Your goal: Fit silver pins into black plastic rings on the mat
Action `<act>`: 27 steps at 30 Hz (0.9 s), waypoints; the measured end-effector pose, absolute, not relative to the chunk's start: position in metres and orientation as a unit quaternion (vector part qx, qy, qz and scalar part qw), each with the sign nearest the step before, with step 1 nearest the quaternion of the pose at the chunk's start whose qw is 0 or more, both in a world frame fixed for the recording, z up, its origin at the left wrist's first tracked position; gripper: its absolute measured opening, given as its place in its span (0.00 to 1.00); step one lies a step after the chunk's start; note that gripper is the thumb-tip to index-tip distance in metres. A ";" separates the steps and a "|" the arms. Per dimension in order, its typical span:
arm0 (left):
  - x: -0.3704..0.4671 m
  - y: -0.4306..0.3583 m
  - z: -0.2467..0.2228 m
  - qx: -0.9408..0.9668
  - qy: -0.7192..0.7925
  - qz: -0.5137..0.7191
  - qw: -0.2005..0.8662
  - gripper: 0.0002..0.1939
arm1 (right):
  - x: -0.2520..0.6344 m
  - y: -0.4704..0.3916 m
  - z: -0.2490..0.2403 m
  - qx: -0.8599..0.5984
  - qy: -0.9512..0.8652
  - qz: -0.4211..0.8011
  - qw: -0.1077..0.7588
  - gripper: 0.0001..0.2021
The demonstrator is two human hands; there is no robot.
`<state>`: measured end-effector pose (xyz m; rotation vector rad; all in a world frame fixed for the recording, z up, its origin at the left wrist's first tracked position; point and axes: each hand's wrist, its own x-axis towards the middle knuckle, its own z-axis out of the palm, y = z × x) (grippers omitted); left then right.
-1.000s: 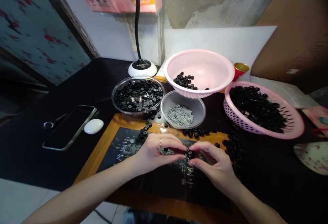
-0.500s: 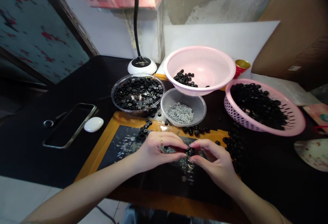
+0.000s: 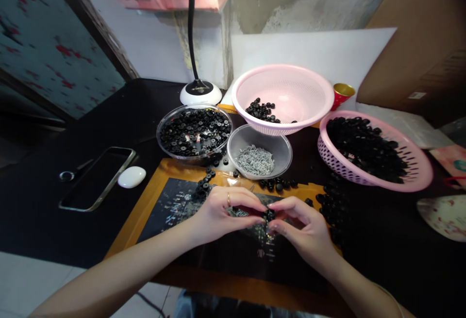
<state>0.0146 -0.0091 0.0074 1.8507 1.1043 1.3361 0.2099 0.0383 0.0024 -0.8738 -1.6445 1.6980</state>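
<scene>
Between the fingertips of my left hand [image 3: 229, 211] and my right hand [image 3: 300, 221] is a small round black part [image 3: 269, 214], pinched from both sides. Its details are hidden by my fingers. Both hands hover over a dark printed mat [image 3: 233, 259]. Under my left hand lie small silver pins [image 3: 238, 212], partly covered. Flat black discs with a centre hole [image 3: 204, 185] lie loose beyond my left wrist. More black caps [image 3: 279, 185] sit past my fingers, and a heap of black parts [image 3: 333, 206] lies right of my right hand.
A clear bowl of black discs [image 3: 157, 138], a bowl of silver pins [image 3: 291, 155], a pink basket [image 3: 238, 107] and a second pink basket [image 3: 424, 177] stand behind the mat. A lamp [image 3: 200, 95], a phone [image 3: 96, 179], a white oval object [image 3: 131, 177] and a red cup [image 3: 338, 97] are around.
The camera view has shifted very slightly. My hands stay in nearly the same place, still pinching the small black part, which looks slightly turned.
</scene>
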 end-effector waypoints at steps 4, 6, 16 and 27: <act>0.014 -0.009 0.008 0.696 0.415 0.506 0.298 0.07 | 0.211 0.039 -0.001 -0.306 -0.624 0.654 0.298 0.09; 0.014 -0.009 0.008 0.695 0.413 0.506 0.299 0.07 | 0.211 0.038 -0.001 -0.311 -0.622 0.651 0.302 0.09; 0.015 -0.009 0.008 0.655 0.405 0.528 0.357 0.05 | 0.207 0.037 0.001 -0.329 -0.616 0.643 0.315 0.10; 0.019 -0.008 0.006 0.569 0.438 0.547 0.432 0.05 | 0.207 0.038 0.004 -0.343 -0.538 0.715 0.287 0.09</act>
